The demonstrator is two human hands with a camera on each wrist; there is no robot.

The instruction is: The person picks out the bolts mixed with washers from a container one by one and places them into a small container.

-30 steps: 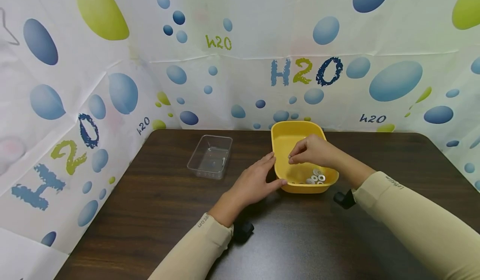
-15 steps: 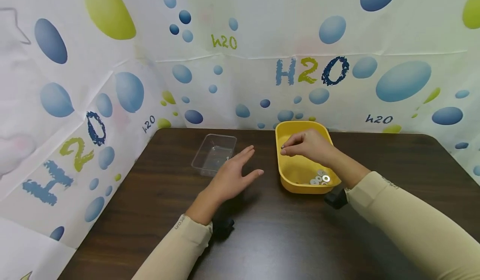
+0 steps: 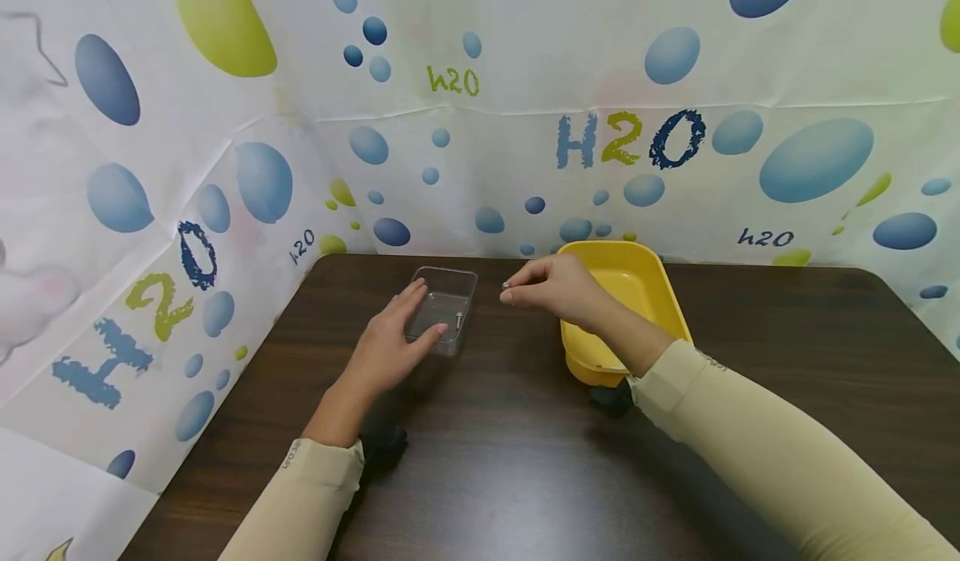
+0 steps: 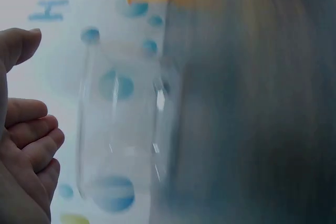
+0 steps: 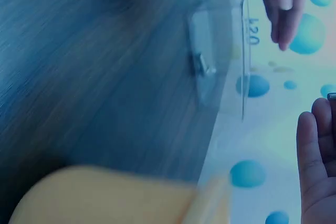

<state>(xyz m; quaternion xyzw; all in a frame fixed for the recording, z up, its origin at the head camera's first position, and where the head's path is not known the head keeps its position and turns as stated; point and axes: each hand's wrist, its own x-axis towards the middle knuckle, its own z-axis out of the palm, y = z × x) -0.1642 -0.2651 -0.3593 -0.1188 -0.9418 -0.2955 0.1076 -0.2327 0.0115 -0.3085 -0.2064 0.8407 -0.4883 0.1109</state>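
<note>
My right hand [image 3: 558,290] pinches a small metal screw [image 3: 506,286] between thumb and fingertips. It is raised between the yellow bin [image 3: 652,282] and the clear plastic box [image 3: 468,294]; only the screw's tip [image 5: 332,96] shows in the right wrist view. My left hand [image 3: 386,336] is spread over the near left part of the box, fingers relaxed and holding nothing. Whether it touches the rim I cannot tell. Inside the box lies a metal screw [image 3: 459,320]. The washers in the bin are hidden behind my right forearm.
Both containers stand on a dark wooden table [image 3: 495,444], near its back edge. A white printed curtain [image 3: 510,152] hangs behind and to the left. Black wrist cameras sit under both cuffs.
My left hand has let go of the bin's edge and moved left to the box. The right hand has lifted the screw out of the bin and carried it left.
</note>
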